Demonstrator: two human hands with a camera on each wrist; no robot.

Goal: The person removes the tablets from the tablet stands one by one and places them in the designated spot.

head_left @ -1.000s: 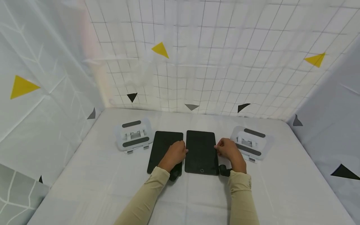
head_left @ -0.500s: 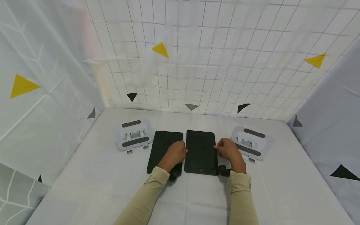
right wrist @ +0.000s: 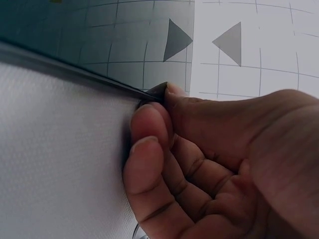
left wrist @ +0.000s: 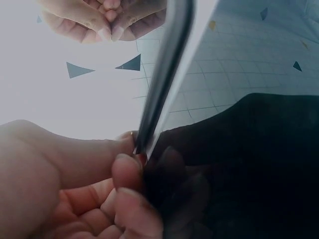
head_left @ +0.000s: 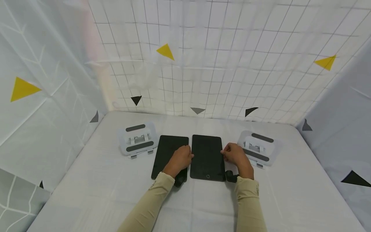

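Note:
Two black tablets lie side by side on the white table. My left hand (head_left: pixel 180 158) reaches over the left tablet (head_left: pixel 166 149) and pinches the left edge of the right tablet (head_left: pixel 207 161). Opposite it, my right hand (head_left: pixel 236 155) pinches that tablet's right edge between thumb and fingers. In the left wrist view, the thumb and curled fingers (left wrist: pixel 132 174) meet at the tablet's dark rim (left wrist: pixel 167 69). Thumb and fingertips (right wrist: pixel 149 122) grip the thin edge of the glossy tablet (right wrist: pixel 75 42) in the right wrist view, with white cloth below. The tablets' undersides are hidden.
A white folding stand (head_left: pixel 138 139) with dark grey pads lies flat at the left. Its twin, another white stand (head_left: pixel 258 148), lies close beyond the right hand. White sheeting with a grid and coloured triangles (head_left: pixel 166 51) encloses the white-covered table (head_left: pixel 104 180).

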